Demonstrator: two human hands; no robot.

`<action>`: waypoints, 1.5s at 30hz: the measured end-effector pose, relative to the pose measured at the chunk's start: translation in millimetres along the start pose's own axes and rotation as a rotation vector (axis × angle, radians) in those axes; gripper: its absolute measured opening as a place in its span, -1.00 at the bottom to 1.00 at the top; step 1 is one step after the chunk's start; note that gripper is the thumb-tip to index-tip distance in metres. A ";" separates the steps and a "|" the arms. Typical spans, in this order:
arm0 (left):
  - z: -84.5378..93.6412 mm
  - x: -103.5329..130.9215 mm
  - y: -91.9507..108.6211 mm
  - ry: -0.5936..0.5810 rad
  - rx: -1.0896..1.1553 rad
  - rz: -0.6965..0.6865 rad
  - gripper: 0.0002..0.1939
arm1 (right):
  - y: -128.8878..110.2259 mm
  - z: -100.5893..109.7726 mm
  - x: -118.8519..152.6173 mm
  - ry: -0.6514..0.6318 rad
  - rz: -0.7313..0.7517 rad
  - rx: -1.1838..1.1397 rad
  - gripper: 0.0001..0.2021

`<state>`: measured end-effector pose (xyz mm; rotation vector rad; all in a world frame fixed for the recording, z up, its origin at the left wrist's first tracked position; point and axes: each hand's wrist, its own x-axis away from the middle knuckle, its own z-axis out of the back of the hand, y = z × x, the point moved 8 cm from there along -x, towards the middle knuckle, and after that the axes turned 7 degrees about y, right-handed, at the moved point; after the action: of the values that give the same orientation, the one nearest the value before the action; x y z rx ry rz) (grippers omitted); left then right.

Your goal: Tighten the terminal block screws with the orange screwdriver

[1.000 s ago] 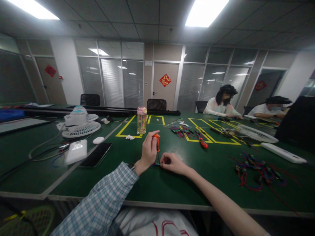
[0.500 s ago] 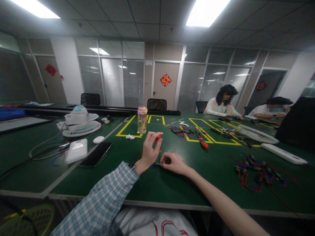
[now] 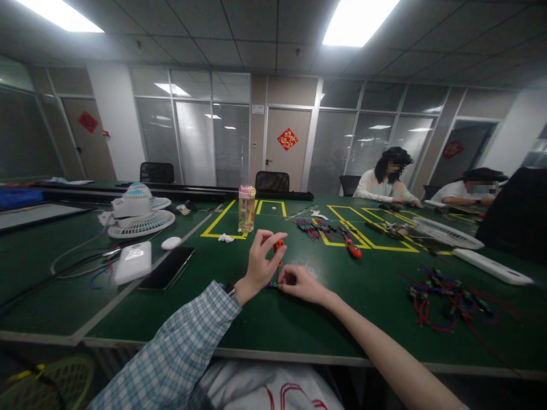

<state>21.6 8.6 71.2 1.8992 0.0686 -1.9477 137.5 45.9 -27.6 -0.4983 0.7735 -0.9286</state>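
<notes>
Left hand pinches an upright orange screwdriver mid-frame, and right hand pinches a tiny board by its tip on the green counter.

At frame centre, the screwdriver in my left hand stands over the wired part, left of my right hand. On the counter, the bottle stands behind; the phone lies centre left.

green table with small wired piece, tangled wires, bottle, phone, white fan
</notes>
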 end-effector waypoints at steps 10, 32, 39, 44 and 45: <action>-2.0 2.8 -8.8 -0.017 0.029 0.095 -0.71 | -0.2 0.0 0.9 -0.015 -0.003 -0.002 -0.95; -1.1 1.3 0.0 -0.021 -0.033 -0.020 -0.76 | 0.1 -0.6 0.1 -0.005 -0.008 -0.007 -0.95; 1.5 1.6 -1.7 0.040 -0.065 -0.026 -0.77 | -5.5 1.2 1.0 -0.011 -0.013 -0.013 -0.94; 0.3 1.5 -3.4 0.030 -0.027 0.008 -0.75 | -6.6 2.0 1.2 -0.012 -0.015 -0.003 -0.94; -0.2 1.8 -4.1 0.021 -0.017 0.018 -0.74 | -6.0 1.7 1.1 -0.013 -0.015 -0.003 -0.94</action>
<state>20.5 11.9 68.4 1.9029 0.0742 -1.9098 136.1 41.9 -22.9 -0.5126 0.7605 -0.9378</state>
